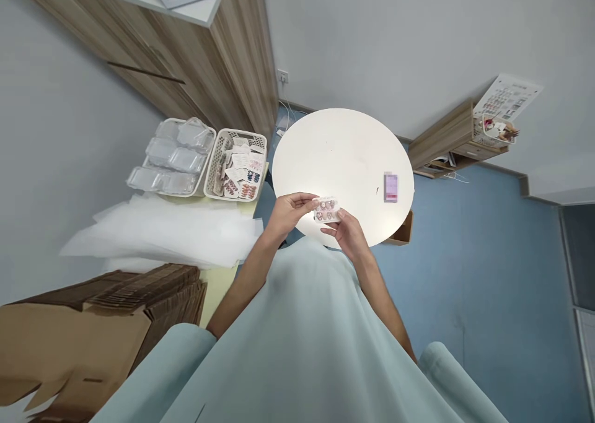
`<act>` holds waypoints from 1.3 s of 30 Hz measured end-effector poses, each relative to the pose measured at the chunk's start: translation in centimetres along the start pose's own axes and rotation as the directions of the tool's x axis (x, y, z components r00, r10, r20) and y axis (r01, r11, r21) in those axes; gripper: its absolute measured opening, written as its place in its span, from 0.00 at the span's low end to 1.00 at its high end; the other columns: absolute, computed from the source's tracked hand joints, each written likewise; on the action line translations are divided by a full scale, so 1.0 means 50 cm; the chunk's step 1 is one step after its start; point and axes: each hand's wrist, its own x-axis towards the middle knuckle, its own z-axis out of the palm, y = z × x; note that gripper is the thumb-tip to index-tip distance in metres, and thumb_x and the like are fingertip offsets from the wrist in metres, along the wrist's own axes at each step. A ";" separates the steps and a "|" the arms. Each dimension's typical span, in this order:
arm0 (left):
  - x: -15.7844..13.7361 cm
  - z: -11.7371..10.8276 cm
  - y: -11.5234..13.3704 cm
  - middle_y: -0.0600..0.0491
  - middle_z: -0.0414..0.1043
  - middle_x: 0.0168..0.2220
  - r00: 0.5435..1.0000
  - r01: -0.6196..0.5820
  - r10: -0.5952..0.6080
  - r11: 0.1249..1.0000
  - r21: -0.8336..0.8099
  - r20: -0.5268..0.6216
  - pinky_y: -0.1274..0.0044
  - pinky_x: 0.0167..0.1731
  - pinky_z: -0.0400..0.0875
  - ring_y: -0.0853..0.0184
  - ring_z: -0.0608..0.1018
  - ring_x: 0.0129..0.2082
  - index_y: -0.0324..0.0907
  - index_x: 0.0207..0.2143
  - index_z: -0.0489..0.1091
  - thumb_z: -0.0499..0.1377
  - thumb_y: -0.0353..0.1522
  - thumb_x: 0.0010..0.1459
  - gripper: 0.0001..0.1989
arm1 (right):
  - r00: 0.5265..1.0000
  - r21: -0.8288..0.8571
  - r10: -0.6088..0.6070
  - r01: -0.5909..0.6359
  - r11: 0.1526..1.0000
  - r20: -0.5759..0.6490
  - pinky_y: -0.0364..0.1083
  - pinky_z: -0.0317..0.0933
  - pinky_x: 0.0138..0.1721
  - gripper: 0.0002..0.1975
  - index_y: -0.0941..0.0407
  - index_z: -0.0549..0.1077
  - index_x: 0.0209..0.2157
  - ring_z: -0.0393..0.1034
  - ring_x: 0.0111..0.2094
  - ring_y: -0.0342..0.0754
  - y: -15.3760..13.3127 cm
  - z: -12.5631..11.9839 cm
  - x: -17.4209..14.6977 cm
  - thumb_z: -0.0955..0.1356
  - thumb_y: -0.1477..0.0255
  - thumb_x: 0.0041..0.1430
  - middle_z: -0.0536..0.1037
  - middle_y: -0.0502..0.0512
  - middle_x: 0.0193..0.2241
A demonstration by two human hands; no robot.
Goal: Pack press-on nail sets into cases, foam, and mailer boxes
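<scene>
Between my two hands is a small card of press-on nails, with rows of pinkish patterned nails on a white backing. The fingers and thumb of my left hand pinch its left edge. At its lower right edge, my right hand grips it with the thumb on top, other fingers partly underneath. The card is held above the near part of a round white table. A pixelated pink-purple rectangle lies on the table's right side.
To the left stand a basket of nail cards and another basket of clear plastic boxes. White translucent sheets and folded cardboard boxes lie nearer. A wooden cabinet rises behind; a low shelf is at right.
</scene>
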 end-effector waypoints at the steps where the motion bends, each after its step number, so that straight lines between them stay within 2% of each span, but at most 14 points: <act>1: 0.000 -0.004 0.001 0.44 0.87 0.41 1.000 -0.003 0.003 1.000 0.006 -0.005 0.64 0.51 0.81 0.56 0.85 0.44 0.41 0.39 0.85 0.80 0.53 0.43 0.29 | 0.999 -0.049 -0.034 0.033 0.998 -0.033 0.49 0.79 0.44 0.21 0.50 0.83 0.45 0.83 0.49 0.54 -0.002 0.001 -0.004 0.78 0.49 0.61 0.87 0.55 0.47; 6: 0.001 -0.013 0.005 0.44 0.87 0.41 1.000 -0.010 0.010 1.000 0.029 0.006 0.64 0.51 0.80 0.55 0.85 0.44 0.41 0.39 0.85 0.80 0.54 0.43 0.30 | 0.970 -0.298 -0.175 0.118 0.947 -0.170 0.49 0.77 0.40 0.19 0.51 0.83 0.37 0.81 0.39 0.50 -0.009 0.009 -0.016 0.79 0.50 0.60 0.84 0.53 0.38; 12: 0.000 -0.016 0.011 0.44 0.86 0.43 0.999 -0.027 0.026 0.999 0.019 0.040 0.65 0.53 0.79 0.55 0.85 0.47 0.41 0.42 0.85 0.79 0.53 0.46 0.30 | 0.970 -0.315 -0.162 0.100 0.944 -0.179 0.50 0.75 0.40 0.22 0.51 0.81 0.36 0.80 0.36 0.50 -0.010 0.011 -0.010 0.79 0.47 0.56 0.83 0.53 0.36; 15: -0.004 -0.022 0.018 0.42 0.85 0.52 0.985 0.007 0.008 0.996 -0.087 0.172 0.65 0.56 0.77 0.53 0.84 0.53 0.43 0.51 0.84 0.78 0.52 0.50 0.33 | 0.986 -0.233 -0.100 0.067 0.970 -0.134 0.48 0.74 0.38 0.23 0.51 0.80 0.34 0.79 0.36 0.49 -0.012 0.011 -0.006 0.80 0.47 0.55 0.83 0.52 0.36; 17: -0.006 -0.025 0.021 0.40 0.82 0.58 0.950 0.076 -0.009 0.976 -0.203 0.313 0.63 0.57 0.77 0.51 0.84 0.56 0.45 0.58 0.81 0.79 0.53 0.49 0.38 | 0.997 -0.154 -0.031 0.019 0.988 -0.078 0.46 0.73 0.36 0.22 0.51 0.80 0.34 0.78 0.35 0.47 -0.014 0.013 -0.004 0.80 0.48 0.55 0.82 0.52 0.36; 20: -0.007 -0.025 0.019 0.37 0.82 0.59 0.911 0.141 -0.011 0.947 -0.287 0.413 0.60 0.57 0.77 0.46 0.83 0.58 0.44 0.62 0.80 0.80 0.52 0.48 0.42 | 0.998 -0.094 0.059 -0.059 0.994 0.000 0.46 0.72 0.35 0.22 0.51 0.80 0.34 0.76 0.33 0.46 -0.015 0.017 0.001 0.80 0.48 0.56 0.83 0.53 0.36; 22: -0.004 -0.024 0.014 0.36 0.82 0.58 0.919 0.134 -0.012 0.949 -0.285 0.394 0.59 0.59 0.76 0.44 0.82 0.60 0.43 0.61 0.80 0.81 0.50 0.48 0.40 | 0.997 -0.122 0.078 -0.077 0.989 0.003 0.46 0.72 0.35 0.22 0.51 0.80 0.35 0.76 0.34 0.47 -0.014 0.020 0.005 0.79 0.47 0.57 0.84 0.54 0.37; 24: 0.000 -0.022 0.008 0.36 0.81 0.60 0.938 0.117 -0.016 0.955 -0.271 0.347 0.57 0.61 0.75 0.43 0.81 0.62 0.43 0.59 0.81 0.81 0.48 0.48 0.38 | 0.998 -0.207 0.036 -0.045 0.977 -0.048 0.47 0.73 0.37 0.22 0.52 0.81 0.37 0.78 0.36 0.49 -0.014 0.023 0.009 0.77 0.46 0.58 0.84 0.55 0.38; 26: 0.005 -0.021 0.002 0.36 0.80 0.61 0.963 0.088 -0.018 0.964 -0.251 0.268 0.57 0.64 0.73 0.44 0.79 0.64 0.43 0.57 0.82 0.82 0.46 0.47 0.37 | 0.985 -0.338 -0.089 0.035 0.940 -0.147 0.48 0.73 0.39 0.22 0.52 0.82 0.40 0.78 0.37 0.50 -0.015 0.027 0.011 0.77 0.48 0.59 0.85 0.55 0.39; 28: 0.010 -0.020 -0.004 0.38 0.80 0.61 0.986 0.057 -0.020 0.974 -0.219 0.166 0.57 0.66 0.71 0.45 0.78 0.65 0.42 0.56 0.82 0.82 0.46 0.47 0.36 | 0.947 -0.469 -0.237 0.113 0.876 -0.215 0.49 0.73 0.42 0.20 0.51 0.82 0.41 0.78 0.39 0.50 -0.016 0.031 0.009 0.76 0.49 0.61 0.84 0.54 0.40; 31: 0.015 -0.016 -0.009 0.39 0.81 0.60 0.998 0.034 -0.025 0.985 -0.171 0.054 0.57 0.66 0.72 0.48 0.80 0.62 0.42 0.56 0.81 0.81 0.46 0.47 0.36 | 0.920 -0.608 -0.355 0.190 0.771 -0.163 0.51 0.73 0.42 0.17 0.50 0.81 0.41 0.78 0.38 0.50 -0.015 0.042 0.000 0.77 0.52 0.61 0.83 0.54 0.41; 35: 0.015 -0.005 -0.009 0.39 0.81 0.60 1.000 0.012 -0.015 0.991 -0.132 -0.017 0.58 0.64 0.74 0.50 0.82 0.58 0.41 0.57 0.79 0.81 0.45 0.47 0.37 | 0.893 -0.741 -0.444 0.244 0.626 -0.081 0.52 0.73 0.42 0.13 0.49 0.80 0.37 0.76 0.37 0.51 -0.006 0.056 -0.005 0.75 0.54 0.65 0.82 0.54 0.39; 37: 0.014 -0.002 -0.008 0.40 0.81 0.60 1.000 -0.002 -0.001 0.993 -0.115 -0.028 0.59 0.64 0.74 0.50 0.82 0.58 0.41 0.57 0.79 0.80 0.44 0.48 0.36 | 0.875 -0.764 -0.474 0.239 0.599 -0.098 0.54 0.74 0.43 0.14 0.48 0.79 0.35 0.76 0.37 0.52 -0.005 0.057 -0.002 0.72 0.54 0.68 0.81 0.54 0.37; 39: 0.013 -0.003 -0.008 0.42 0.81 0.58 0.999 -0.029 0.025 0.995 -0.092 -0.047 0.60 0.63 0.75 0.51 0.83 0.58 0.42 0.56 0.80 0.79 0.44 0.49 0.33 | 0.862 -0.749 -0.486 0.225 0.624 -0.146 0.54 0.74 0.43 0.14 0.48 0.78 0.35 0.76 0.37 0.52 -0.010 0.053 0.003 0.71 0.53 0.68 0.81 0.54 0.36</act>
